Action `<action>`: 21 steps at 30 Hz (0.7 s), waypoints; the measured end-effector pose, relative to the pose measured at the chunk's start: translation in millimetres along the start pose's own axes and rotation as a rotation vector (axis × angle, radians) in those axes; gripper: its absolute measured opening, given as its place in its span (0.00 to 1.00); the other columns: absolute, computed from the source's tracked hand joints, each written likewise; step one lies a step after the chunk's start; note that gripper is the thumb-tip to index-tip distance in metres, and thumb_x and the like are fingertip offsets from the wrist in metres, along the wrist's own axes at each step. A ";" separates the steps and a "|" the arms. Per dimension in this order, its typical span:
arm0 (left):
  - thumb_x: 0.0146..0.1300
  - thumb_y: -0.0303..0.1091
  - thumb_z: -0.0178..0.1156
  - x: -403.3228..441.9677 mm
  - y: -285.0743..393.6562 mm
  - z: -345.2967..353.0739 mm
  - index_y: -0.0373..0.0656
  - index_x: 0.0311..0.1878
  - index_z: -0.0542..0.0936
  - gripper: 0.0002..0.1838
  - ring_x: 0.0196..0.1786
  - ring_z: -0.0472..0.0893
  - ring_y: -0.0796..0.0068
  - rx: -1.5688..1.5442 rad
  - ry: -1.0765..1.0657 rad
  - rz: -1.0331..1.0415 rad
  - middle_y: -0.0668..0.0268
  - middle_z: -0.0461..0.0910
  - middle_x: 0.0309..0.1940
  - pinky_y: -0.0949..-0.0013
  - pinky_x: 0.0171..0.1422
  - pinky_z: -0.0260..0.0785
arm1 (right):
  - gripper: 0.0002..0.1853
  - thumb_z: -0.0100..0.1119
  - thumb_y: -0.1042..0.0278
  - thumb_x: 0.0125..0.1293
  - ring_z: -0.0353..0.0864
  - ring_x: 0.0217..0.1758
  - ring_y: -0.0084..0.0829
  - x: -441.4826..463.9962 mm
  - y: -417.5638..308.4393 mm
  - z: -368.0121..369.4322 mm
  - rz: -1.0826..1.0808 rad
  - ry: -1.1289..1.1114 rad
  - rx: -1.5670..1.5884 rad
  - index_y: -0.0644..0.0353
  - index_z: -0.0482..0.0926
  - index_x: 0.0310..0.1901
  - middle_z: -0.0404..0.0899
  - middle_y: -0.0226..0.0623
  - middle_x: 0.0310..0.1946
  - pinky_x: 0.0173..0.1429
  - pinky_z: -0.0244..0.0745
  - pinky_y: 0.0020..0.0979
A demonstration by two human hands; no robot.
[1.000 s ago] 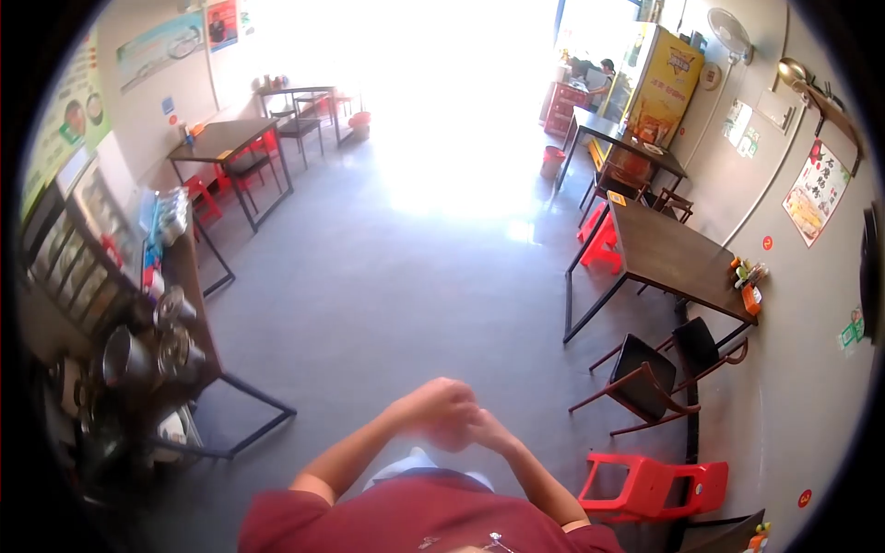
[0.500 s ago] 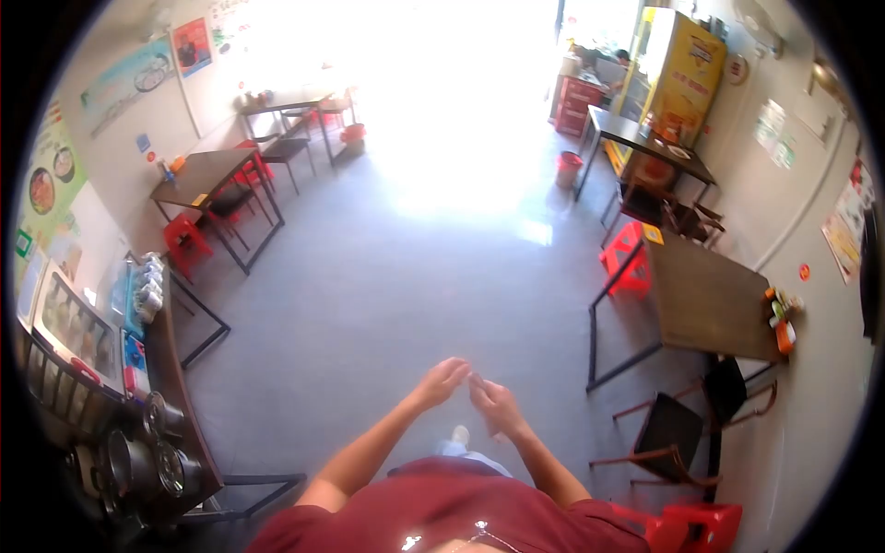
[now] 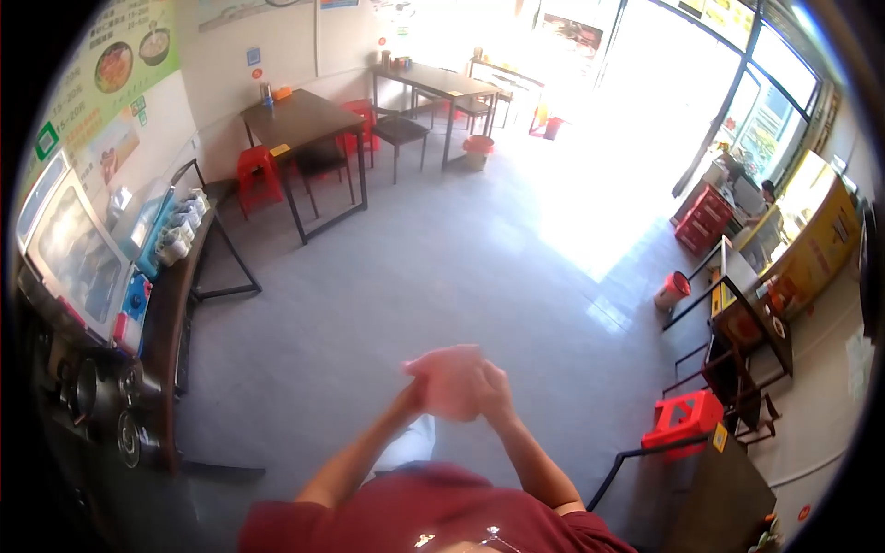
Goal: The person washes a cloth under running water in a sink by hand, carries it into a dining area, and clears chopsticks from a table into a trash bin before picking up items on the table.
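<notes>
Both hands meet in front of my body, over the floor. Between them is a pale pink, thin-looking thing (image 3: 452, 385), smeared by motion; I cannot make out its kind. My right hand (image 3: 496, 392) has its fingers closed at the right edge of the pink thing. My left hand (image 3: 420, 389) is at its left side, with its fingers mostly hidden or blurred by it.
On the left runs a dark counter (image 3: 175, 323) with a glass-fronted case (image 3: 78, 249), white cups (image 3: 184, 226) and metal pots (image 3: 134, 438). Tables (image 3: 304, 124) with red stools (image 3: 258, 177) stand ahead. To the right are a red stool (image 3: 682, 419), a bucket (image 3: 672, 290) and a yellow fridge (image 3: 811, 230).
My view has swung left, so the room shifts rightward. The pale pink thing now spreads broadly between my hands, where before only a small narrow piece showed by my right hand.
</notes>
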State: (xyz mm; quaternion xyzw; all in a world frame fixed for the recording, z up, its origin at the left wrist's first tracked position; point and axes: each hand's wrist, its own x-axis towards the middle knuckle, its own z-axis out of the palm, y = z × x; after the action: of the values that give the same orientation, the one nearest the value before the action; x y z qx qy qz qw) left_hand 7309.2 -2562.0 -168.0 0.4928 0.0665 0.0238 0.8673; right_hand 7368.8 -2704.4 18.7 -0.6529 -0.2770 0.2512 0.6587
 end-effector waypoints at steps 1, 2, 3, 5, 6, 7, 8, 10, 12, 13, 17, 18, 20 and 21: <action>0.62 0.47 0.52 18.7 45.4 17.6 0.44 0.63 0.60 0.30 0.60 0.66 0.69 -0.338 0.048 -0.208 0.64 0.66 0.57 0.61 0.63 0.60 | 0.16 0.46 0.62 0.67 0.71 0.35 0.18 29.9 10.7 -14.3 0.030 0.057 0.005 0.68 0.74 0.43 0.76 0.31 0.33 0.37 0.69 0.24; 0.62 0.48 0.51 47.3 42.9 -3.4 0.44 0.62 0.61 0.28 0.58 0.68 0.69 -0.353 0.061 -0.214 0.64 0.68 0.55 0.61 0.60 0.62 | 0.15 0.46 0.62 0.67 0.70 0.35 0.17 58.1 21.0 -29.3 0.061 0.121 0.008 0.68 0.74 0.42 0.76 0.30 0.32 0.37 0.69 0.24; 0.63 0.49 0.49 81.3 27.6 -25.4 0.43 0.61 0.63 0.27 0.56 0.69 0.69 -0.377 0.072 -0.228 0.64 0.69 0.54 0.61 0.58 0.64 | 0.15 0.46 0.62 0.67 0.69 0.35 0.17 82.2 20.9 -45.4 0.068 0.186 0.011 0.67 0.74 0.42 0.75 0.30 0.32 0.37 0.69 0.24; 0.62 0.52 0.49 142.1 23.7 -41.6 0.42 0.61 0.63 0.29 0.54 0.71 0.67 -0.347 0.051 -0.244 0.63 0.70 0.53 0.59 0.56 0.66 | 0.15 0.46 0.62 0.67 0.68 0.33 0.17 124.0 14.5 -82.7 0.100 0.356 0.005 0.67 0.74 0.41 0.74 0.30 0.30 0.36 0.68 0.24; 0.62 0.50 0.51 166.5 36.1 -38.4 0.43 0.60 0.64 0.29 0.54 0.71 0.68 -0.331 0.049 -0.268 0.63 0.70 0.53 0.60 0.56 0.66 | 0.15 0.46 0.62 0.67 0.68 0.32 0.18 140.6 13.5 -99.4 0.125 0.454 0.011 0.67 0.74 0.41 0.73 0.30 0.29 0.36 0.67 0.24; 0.61 0.49 0.52 188.8 51.0 -30.8 0.44 0.60 0.64 0.28 0.54 0.71 0.69 -0.308 0.054 -0.293 0.64 0.70 0.54 0.61 0.56 0.65 | 0.15 0.46 0.62 0.66 0.68 0.33 0.19 154.7 33.2 -123.9 0.089 0.565 -0.084 0.67 0.74 0.42 0.73 0.31 0.31 0.37 0.68 0.24; 0.61 0.47 0.54 216.3 63.4 -27.3 0.45 0.60 0.65 0.27 0.54 0.71 0.69 -0.279 0.057 -0.313 0.64 0.70 0.54 0.62 0.55 0.65 | 0.15 0.46 0.61 0.66 0.69 0.35 0.20 174.8 53.7 -146.0 0.045 0.676 -0.176 0.67 0.74 0.42 0.74 0.31 0.32 0.38 0.68 0.24; 0.60 0.44 0.55 280.4 55.6 -38.0 0.44 0.57 0.68 0.24 0.50 0.73 0.71 0.110 0.110 -0.390 0.62 0.73 0.50 0.65 0.51 0.68 | 0.16 0.47 0.62 0.66 0.70 0.37 0.21 202.0 13.5 -157.1 0.077 0.607 0.043 0.68 0.74 0.43 0.74 0.32 0.34 0.40 0.68 0.23; 0.61 0.41 0.54 326.7 95.9 -31.9 0.43 0.54 0.71 0.20 0.43 0.76 0.74 0.251 0.006 -0.636 0.63 0.75 0.44 0.68 0.43 0.71 | 0.17 0.47 0.61 0.65 0.71 0.38 0.21 236.2 45.0 -192.8 0.133 0.669 -0.064 0.69 0.74 0.44 0.74 0.33 0.35 0.41 0.69 0.24; 0.61 0.40 0.54 358.3 73.0 -47.0 0.42 0.51 0.72 0.18 0.34 0.76 0.76 0.254 0.019 -0.589 0.64 0.76 0.37 0.69 0.31 0.70 | 0.17 0.47 0.61 0.65 0.71 0.38 0.22 252.7 59.4 -207.7 0.164 0.695 -0.124 0.69 0.74 0.44 0.74 0.33 0.36 0.42 0.69 0.24; 0.59 0.42 0.55 452.3 86.0 -77.8 0.38 0.52 0.71 0.21 0.31 0.77 0.73 0.312 0.090 -0.532 0.59 0.76 0.37 0.70 0.28 0.69 | 0.17 0.47 0.61 0.65 0.71 0.38 0.22 353.7 87.7 -244.4 0.260 0.658 0.012 0.68 0.74 0.44 0.75 0.33 0.36 0.44 0.68 0.24; 0.59 0.41 0.55 478.1 78.3 -89.4 0.39 0.51 0.72 0.20 0.31 0.76 0.74 0.324 0.194 -0.497 0.61 0.76 0.36 0.72 0.27 0.69 | 0.16 0.48 0.61 0.65 0.71 0.38 0.22 384.0 94.1 -258.2 0.291 0.611 0.042 0.68 0.74 0.43 0.75 0.32 0.37 0.44 0.68 0.24; 0.57 0.40 0.57 520.6 94.9 -118.0 0.39 0.52 0.71 0.22 0.35 0.76 0.75 0.405 0.369 -0.430 0.63 0.76 0.38 0.72 0.33 0.70 | 0.16 0.48 0.61 0.65 0.71 0.39 0.22 459.5 107.7 -265.8 0.310 0.508 0.092 0.67 0.74 0.43 0.75 0.32 0.37 0.45 0.68 0.24; 0.57 0.40 0.58 542.6 110.7 -126.8 0.38 0.54 0.70 0.24 0.38 0.76 0.73 0.536 0.391 -0.198 0.61 0.76 0.40 0.70 0.37 0.71 | 0.15 0.48 0.61 0.65 0.71 0.39 0.22 496.4 115.5 -267.0 0.313 0.457 0.095 0.67 0.74 0.43 0.75 0.32 0.37 0.45 0.68 0.24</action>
State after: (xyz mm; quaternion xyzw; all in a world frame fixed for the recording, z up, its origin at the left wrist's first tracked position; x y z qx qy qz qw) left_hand 7831.5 -2339.3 -186.9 0.6804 0.2828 0.0152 0.6759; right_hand 7915.0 -2550.5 -76.8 -0.6958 -0.0050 0.2087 0.6872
